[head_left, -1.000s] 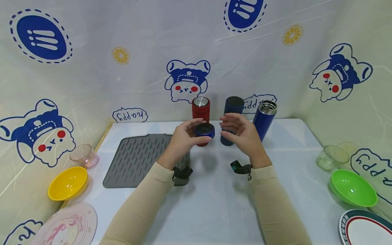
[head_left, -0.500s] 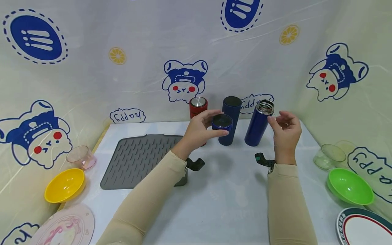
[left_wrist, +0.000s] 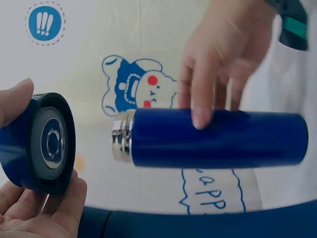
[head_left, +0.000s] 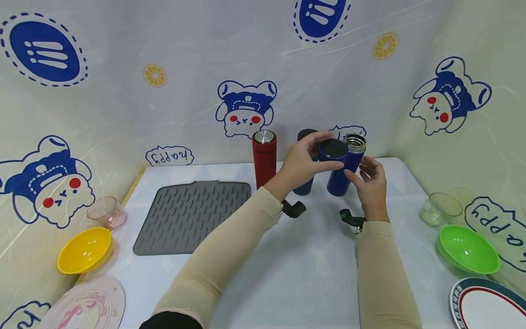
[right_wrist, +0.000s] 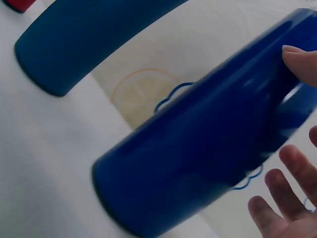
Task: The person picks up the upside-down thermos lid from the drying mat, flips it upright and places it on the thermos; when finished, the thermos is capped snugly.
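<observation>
My left hand (head_left: pixel 302 157) holds a blue bottle lid (head_left: pixel 333 148) between thumb and fingers, just left of the open mouth of a blue thermos bottle (head_left: pixel 340 182). In the left wrist view the lid (left_wrist: pixel 52 144) shows its underside, apart from the bottle's bare metal neck (left_wrist: pixel 123 136). My right hand (head_left: pixel 371 189) is at the bottle's right side. Its thumb (right_wrist: pixel 299 62) lies over the bottle's surface in the right wrist view, while the other fingers (right_wrist: pixel 287 193) are spread loosely beside the wall.
A dark blue bottle (head_left: pixel 304 188) stands behind my left hand, with a red bottle (head_left: pixel 265 160) left of it. A grey ridged mat (head_left: pixel 193 219) lies on the left. Bowls in yellow (head_left: pixel 85 251) and green (head_left: pixel 468 249), glasses and plates line the sides.
My left hand has carried the lid rightward and up to the blue bottle's mouth. The right hand went right, past the bottle, then came back in against its right side.
</observation>
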Demonstrator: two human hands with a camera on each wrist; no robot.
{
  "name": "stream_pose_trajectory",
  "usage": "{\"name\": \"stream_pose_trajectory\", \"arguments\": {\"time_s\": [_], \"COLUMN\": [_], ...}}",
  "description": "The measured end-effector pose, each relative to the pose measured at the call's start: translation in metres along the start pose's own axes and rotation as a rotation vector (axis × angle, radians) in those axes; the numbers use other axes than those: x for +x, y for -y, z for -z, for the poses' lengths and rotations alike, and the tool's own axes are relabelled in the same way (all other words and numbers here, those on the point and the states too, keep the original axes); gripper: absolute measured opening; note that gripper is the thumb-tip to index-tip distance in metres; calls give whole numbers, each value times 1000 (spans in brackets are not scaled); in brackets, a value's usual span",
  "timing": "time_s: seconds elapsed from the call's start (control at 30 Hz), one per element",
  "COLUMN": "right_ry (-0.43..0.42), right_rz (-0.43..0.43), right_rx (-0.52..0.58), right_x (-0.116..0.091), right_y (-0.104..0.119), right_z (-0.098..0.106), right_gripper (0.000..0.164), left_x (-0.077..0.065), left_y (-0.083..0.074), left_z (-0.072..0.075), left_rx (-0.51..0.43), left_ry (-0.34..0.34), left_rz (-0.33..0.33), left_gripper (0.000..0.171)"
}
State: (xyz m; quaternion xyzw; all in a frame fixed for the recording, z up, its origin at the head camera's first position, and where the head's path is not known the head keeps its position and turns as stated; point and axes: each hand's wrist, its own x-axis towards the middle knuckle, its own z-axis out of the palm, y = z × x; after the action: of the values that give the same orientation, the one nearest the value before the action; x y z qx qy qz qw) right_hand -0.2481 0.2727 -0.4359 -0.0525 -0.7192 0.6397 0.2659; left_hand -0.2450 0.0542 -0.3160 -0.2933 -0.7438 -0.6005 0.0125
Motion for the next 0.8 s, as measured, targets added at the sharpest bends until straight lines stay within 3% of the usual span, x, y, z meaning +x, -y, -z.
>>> {"name": "stream_pose_trajectory", "arguments": {"time_s": [0.17,0.37,0.53,0.8], "right_ry": [80,149,142,148], "right_rz": [-11,-47,-47,-46], "right_rx": [-34,-133,-102,-106], "right_x": [-1,-2,-5,-3], "right_y": [-6,-10,-9,-13], "right_z": [-4,-12,-9,-9], "right_gripper": [76,82,79,80], "left_x": [14,25,47,69], "left_y": [-1,-6,-6,4], "left_z": [-20,-39,-57,-74], "left_rx": [-45,-26,51,63], "left_ry": [2,-97,-159,-236], "left_rz": [-11,22,59,118], "left_gripper": [72,70,70,68]}}
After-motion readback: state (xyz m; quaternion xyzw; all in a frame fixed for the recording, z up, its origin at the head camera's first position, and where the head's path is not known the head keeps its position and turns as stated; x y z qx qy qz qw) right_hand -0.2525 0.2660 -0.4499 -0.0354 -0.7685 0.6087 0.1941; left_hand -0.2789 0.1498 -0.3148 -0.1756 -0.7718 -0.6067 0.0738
